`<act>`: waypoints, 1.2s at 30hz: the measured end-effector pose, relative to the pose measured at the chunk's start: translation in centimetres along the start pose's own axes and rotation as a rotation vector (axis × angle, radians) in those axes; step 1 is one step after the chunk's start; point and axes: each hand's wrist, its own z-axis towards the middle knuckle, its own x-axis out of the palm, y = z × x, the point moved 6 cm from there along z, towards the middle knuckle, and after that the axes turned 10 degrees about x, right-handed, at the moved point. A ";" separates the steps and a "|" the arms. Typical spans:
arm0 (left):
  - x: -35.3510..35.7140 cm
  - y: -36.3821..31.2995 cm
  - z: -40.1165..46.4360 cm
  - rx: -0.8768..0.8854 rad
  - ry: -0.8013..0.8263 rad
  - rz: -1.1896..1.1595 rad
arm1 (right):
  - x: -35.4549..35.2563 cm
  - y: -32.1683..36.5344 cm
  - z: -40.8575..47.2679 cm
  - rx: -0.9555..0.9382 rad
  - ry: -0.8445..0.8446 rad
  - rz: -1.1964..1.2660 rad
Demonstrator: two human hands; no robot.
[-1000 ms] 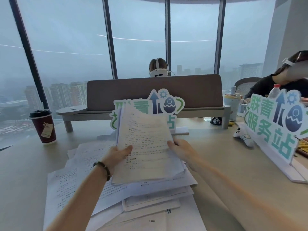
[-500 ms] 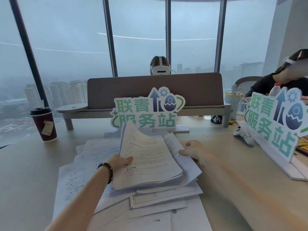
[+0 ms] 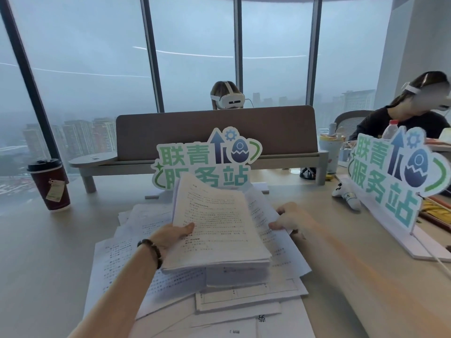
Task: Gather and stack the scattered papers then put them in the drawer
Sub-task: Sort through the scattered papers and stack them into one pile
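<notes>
Head view: gathering papers at a window-side desk (image 3: 61, 252), stack half built.

Left hand (image 3: 174, 236) pinching a thick stack (image 3: 217, 228) by its left edge, tilting it up; right hand (image 3: 290, 219) gripping sheets just beside it. Loose papers (image 3: 117, 262) lying scattered beneath; drawer not showing, stowing yet to come.

We saw a pale bench (image 3: 36, 264) carrying scattered papers (image 3: 117, 264) at its middle, a dark red coffee cup (image 3: 50, 185) at far left, two green cut-out signs (image 3: 205, 162) (image 3: 395, 176), and a white controller (image 3: 346, 193) beside the right sign.
</notes>
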 end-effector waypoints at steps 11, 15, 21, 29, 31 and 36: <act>-2.0 0.6 0.3 -0.032 -0.080 -0.040 | 0.5 1.2 -0.4 -0.052 -0.119 -0.229; -2.1 1.0 0.4 -0.038 -0.088 -0.019 | 0.7 1.0 0.0 -0.053 -0.045 -0.145; -1.6 0.7 0.4 -0.020 -0.076 -0.054 | 0.8 0.4 0.4 -0.031 0.029 -0.033; -1.6 0.7 0.5 -0.024 -0.061 -0.100 | 0.6 2.0 -0.7 -0.250 -0.158 -0.099; -1.6 0.5 0.4 -0.023 -0.054 -0.097 | 0.6 2.2 -0.8 -0.266 -0.170 -0.100; -1.7 0.1 0.3 -0.016 -0.050 -0.099 | 0.4 2.4 -0.9 -0.278 -0.153 -0.029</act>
